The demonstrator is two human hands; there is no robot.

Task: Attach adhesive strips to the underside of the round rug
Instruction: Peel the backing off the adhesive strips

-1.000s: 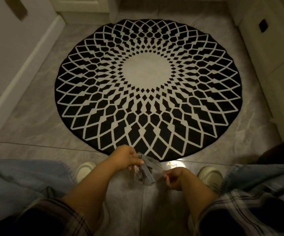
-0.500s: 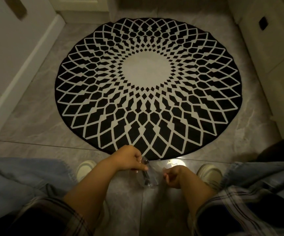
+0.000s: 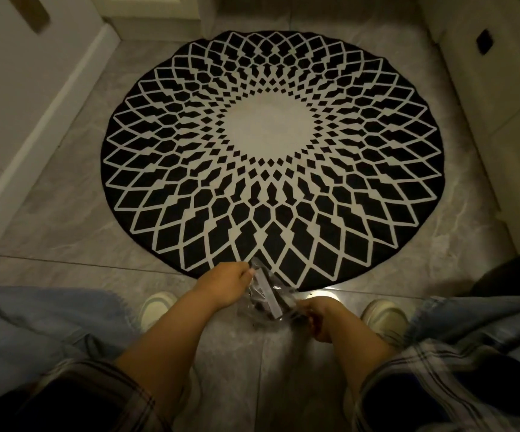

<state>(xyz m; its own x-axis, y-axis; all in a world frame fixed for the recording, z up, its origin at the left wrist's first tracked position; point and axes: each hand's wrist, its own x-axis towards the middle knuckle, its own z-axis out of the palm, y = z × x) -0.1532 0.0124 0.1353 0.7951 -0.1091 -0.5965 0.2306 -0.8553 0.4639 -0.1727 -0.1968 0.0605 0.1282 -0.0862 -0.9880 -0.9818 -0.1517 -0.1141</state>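
Note:
A round black rug (image 3: 271,157) with a cream lattice pattern and a pale centre lies flat on the grey tiled floor, patterned side up. Just in front of its near edge I hold a clear plastic packet of adhesive strips (image 3: 266,296) between both hands. My left hand (image 3: 227,283) pinches the packet's upper end. The lower right end is gripped by my right hand (image 3: 316,318). A grey strip shows inside the crinkled wrapper, slanting down to the right.
White baseboard and wall (image 3: 34,145) run along the left. Pale cabinets (image 3: 502,98) line the right side. My two light shoes (image 3: 155,308) (image 3: 383,316) stand on the tiles either side of my hands, with denim-clad knees at both lower corners.
The packet has been pulled out between my hands, and the grey strip now shows at a slant. The view has shifted a little, so the rug sits slightly lower in frame.

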